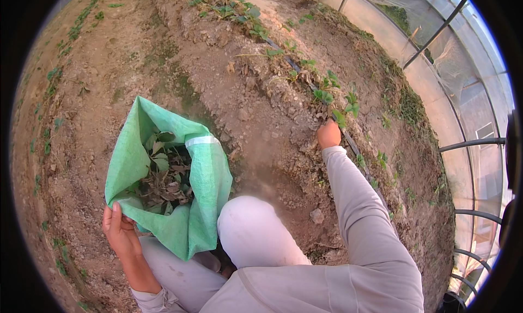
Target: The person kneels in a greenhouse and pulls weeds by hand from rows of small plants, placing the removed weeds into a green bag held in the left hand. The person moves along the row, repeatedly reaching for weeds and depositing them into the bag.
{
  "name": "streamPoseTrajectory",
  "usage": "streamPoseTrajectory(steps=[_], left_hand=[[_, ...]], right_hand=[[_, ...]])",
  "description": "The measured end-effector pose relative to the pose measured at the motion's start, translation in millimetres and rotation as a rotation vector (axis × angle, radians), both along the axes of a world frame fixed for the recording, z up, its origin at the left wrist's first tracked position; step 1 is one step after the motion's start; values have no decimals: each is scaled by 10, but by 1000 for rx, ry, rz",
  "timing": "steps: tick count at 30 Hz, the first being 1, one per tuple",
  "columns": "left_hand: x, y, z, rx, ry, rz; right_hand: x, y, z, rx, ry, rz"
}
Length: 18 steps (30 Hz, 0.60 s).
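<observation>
A green woven plastic sack (209, 178) stands with its mouth spread wide in front of my left knee. Dry brown and green leaves (165, 186) lie inside it. My left hand (122, 233) pinches the near left corner of the sack's rim, thumb on top. With the arm stretched forward and right, my right hand (329, 134) is down at the raised soil bed. Its fingers are curled beside a black drip line (350, 141), close to the green leaves of a low strawberry plant (352, 104). What lies within those fingers is hidden.
More small plants (245, 15) follow the drip line along the ridge. Another plant row (53, 76) runs at far left. A soil furrow (135, 55) lies between. Plastic greenhouse sheeting (433, 104) on metal hoops (472, 144) bounds the right. A clod (317, 216) lies near my right knee.
</observation>
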State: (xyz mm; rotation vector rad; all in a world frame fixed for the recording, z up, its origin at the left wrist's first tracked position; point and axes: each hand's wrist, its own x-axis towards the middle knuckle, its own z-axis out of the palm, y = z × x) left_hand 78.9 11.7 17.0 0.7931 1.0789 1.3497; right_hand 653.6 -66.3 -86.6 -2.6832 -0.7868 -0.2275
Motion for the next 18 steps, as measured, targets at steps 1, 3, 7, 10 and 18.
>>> streamPoseTrajectory(steps=[1,3,7,10,18], left_hand=[[-2,2,-3,5,4,-10],[-5,2,-11,3,9,-16],[4,6,-21,4,17,-26],[22,9,-26,26,11,-36],[123,59,-79,1,42,-30]], right_hand=[[0,-36,-15,57,4,37],[24,-112,-29,157,38,88],[80,-223,-34,169,81,122],[98,-263,-37,169,83,149],[-166,-410,4,139,44,512]])
